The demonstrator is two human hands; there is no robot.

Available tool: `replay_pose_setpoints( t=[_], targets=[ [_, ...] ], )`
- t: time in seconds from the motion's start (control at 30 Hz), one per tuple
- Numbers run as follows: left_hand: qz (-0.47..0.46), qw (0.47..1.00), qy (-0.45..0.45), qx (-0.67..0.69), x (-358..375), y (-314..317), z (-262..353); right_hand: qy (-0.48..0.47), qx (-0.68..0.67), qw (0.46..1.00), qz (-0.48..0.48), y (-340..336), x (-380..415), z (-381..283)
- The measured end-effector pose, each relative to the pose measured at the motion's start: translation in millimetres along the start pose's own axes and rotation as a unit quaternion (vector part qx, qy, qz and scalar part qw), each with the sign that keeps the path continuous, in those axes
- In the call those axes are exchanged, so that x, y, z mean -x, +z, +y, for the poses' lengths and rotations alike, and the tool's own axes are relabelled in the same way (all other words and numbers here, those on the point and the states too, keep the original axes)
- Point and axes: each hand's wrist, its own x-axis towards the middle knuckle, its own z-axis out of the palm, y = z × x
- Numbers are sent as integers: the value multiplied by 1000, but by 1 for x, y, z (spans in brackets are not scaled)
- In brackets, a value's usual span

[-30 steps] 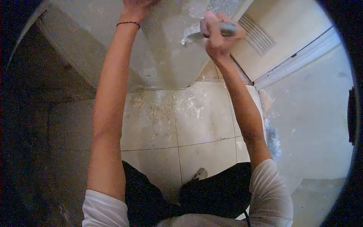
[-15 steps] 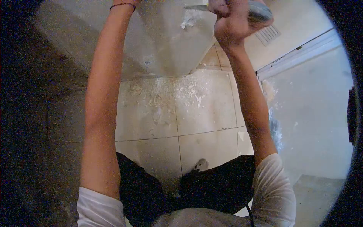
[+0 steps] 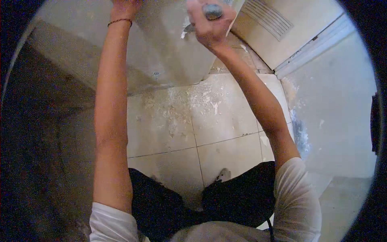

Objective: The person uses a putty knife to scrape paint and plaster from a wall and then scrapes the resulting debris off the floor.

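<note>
My right hand (image 3: 213,30) is closed around the handle of a scraper (image 3: 213,12), whose rounded grey end pokes out of the fist. Its dark blade (image 3: 188,28) shows left of the hand, close over a pale wall (image 3: 169,44) where whitish chipped patches surround it. At the top edge of the view, my left hand (image 3: 125,7) is against the same wall in this view, its fingers cut off by the frame. A dark braided bracelet (image 3: 119,22) circles the left wrist.
Whitish flakes and crumbs (image 3: 181,107) litter the tiled floor (image 3: 161,161) below the wall. A door with a slatted vent (image 3: 268,18) stands at upper right, beside a white frame (image 3: 314,44). The right wall (image 3: 334,121) has peeling paint. My shoe (image 3: 223,174) is on the tiles.
My right hand has moved left and slightly down with the scraper, turning so the handle's end faces me. The view has shifted, with more of the vent and my left hand showing.
</note>
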Motion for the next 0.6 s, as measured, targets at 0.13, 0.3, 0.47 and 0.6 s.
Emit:
replay_pose_setpoints(
  t=[0.13,0.3,0.47,0.6],
  targets=[
    [-11,1000,-6,11,0,-3,1,45,-66,997,13,-9,-12,-44],
    [-113,992,-56,17,10,-18,12,54,-39,997,38,2,13,-5],
    [-190,980,-45,20,36,-37,15,123,-163,977,54,-4,-14,-41],
    [-213,975,-55,2,41,-40,17,-6,-71,997,20,-3,-20,-31]
  ],
)
